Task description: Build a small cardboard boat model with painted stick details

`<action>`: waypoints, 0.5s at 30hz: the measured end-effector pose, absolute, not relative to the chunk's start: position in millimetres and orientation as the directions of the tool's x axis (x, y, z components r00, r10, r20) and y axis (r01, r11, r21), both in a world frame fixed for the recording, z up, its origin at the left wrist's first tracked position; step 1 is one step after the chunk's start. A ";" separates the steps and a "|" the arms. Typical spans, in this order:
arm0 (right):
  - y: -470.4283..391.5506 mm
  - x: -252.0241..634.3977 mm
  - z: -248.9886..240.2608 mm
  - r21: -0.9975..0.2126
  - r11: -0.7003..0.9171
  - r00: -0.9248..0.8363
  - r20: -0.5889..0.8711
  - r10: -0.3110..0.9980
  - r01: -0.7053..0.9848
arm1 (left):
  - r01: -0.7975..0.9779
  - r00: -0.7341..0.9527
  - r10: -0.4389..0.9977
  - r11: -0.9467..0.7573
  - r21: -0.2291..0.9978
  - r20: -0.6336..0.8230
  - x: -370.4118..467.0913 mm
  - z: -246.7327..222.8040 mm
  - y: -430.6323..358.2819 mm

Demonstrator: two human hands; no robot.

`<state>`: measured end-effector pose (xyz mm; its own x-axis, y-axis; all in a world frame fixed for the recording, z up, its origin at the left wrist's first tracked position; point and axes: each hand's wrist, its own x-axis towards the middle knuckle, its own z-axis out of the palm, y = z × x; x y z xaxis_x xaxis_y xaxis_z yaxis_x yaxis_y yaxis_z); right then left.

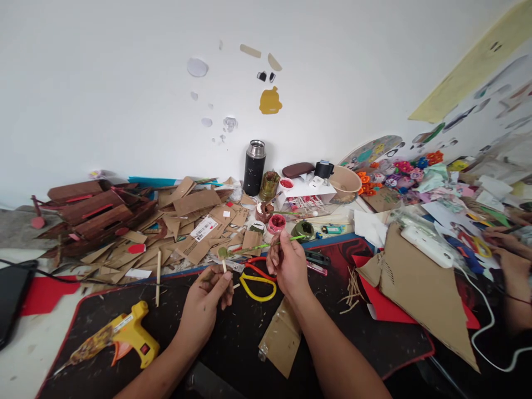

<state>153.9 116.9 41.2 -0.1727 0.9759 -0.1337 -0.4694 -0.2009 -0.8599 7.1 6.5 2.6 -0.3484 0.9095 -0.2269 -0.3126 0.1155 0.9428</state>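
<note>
Scissors with yellow and red loop handles (pixel 261 300) lie there; left of them I see the left hand (pixel 209 289) pinching a slim, pale, green-headed stick (pixel 224 266), right of them the right hand (pixel 291 267) pinching a thin green brush (pixel 258 245).

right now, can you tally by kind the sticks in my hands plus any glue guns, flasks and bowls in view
Held sticks: 2 (pale stick in left hand, green stick in right hand)
Yellow glue gun: 1
Black flask: 1
Beige bowl: 1
Total: 5
</note>
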 end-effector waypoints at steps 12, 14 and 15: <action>117.2 153.8 39.3 -0.851 -0.214 -0.188 -0.139 0.972 -0.480 | -0.321 -0.348 0.906 0.125 0.939 -0.240 8.4 5.1 7.9; 115.3 153.2 38.9 -0.855 -0.235 -0.233 -0.138 0.963 -0.463 | -0.327 -0.350 0.904 0.128 0.936 -0.246 9.0 5.1 8.1; 114.5 152.7 38.5 -0.858 -0.246 -0.250 -0.144 0.958 -0.450 | -0.333 -0.352 0.902 0.129 0.934 -0.250 9.2 5.1 8.2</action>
